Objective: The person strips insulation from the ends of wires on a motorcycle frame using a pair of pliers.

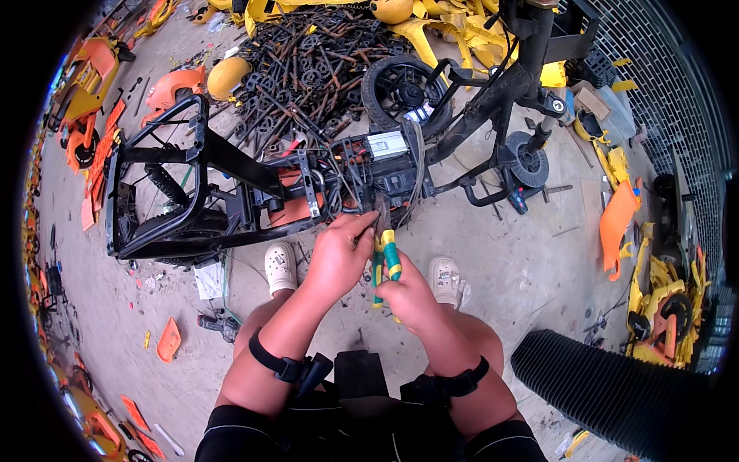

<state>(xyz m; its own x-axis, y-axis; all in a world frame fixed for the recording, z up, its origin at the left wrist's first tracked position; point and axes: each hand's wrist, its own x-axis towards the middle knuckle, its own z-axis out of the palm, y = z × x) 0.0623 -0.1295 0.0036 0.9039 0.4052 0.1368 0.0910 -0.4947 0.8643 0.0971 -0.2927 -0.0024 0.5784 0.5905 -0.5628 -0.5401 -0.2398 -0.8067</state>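
A pair of pliers (390, 254) with green and yellow handles is gripped in my right hand (408, 299). Its jaws point up at the near side of a black scooter frame (239, 171) lying across the floor. Just left of the jaws, my left hand (339, 252) is closed, thumb against fingers, beside the wiring. What it pinches is too small to make out. Above both hands, a silver box (386, 145) sits among dark cables (332, 179) and black parts in the frame's middle.
Beyond the frame lies a heap of rusty metal parts (300, 73), with a tyred wheel (404, 92) beside it. Orange panels (618, 229) and yellow scrap (663, 300) lie to the right. A black ribbed object (593, 381) stands near at right. A power tool (218, 325) rests on the floor left.
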